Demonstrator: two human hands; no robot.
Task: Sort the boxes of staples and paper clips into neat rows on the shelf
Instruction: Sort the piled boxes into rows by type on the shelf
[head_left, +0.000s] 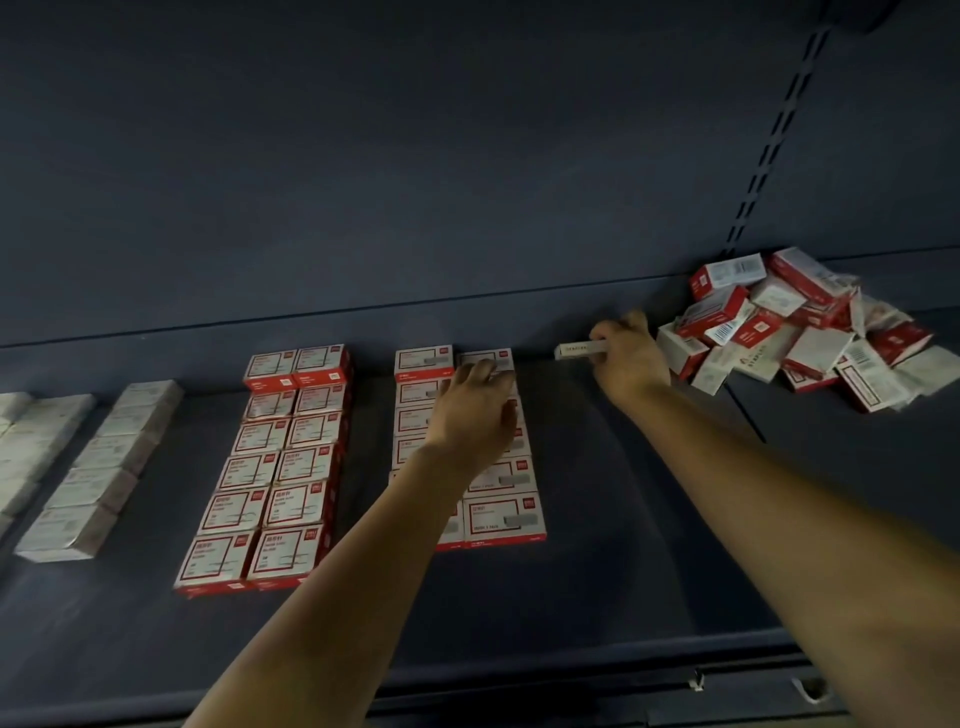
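Two hands (475, 402); four rows (272, 462) of boxes.

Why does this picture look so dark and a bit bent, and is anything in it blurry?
Head view: dim, bluish light; the shelf edge curves from the wide lens; the white boxes at far left are smeared; the left hand is softly blurred, the right hand holding a slim box sharper.

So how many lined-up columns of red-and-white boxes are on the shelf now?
4: a touching pair of columns left of centre, and another pair at centre, partly hidden by the left hand and arm.
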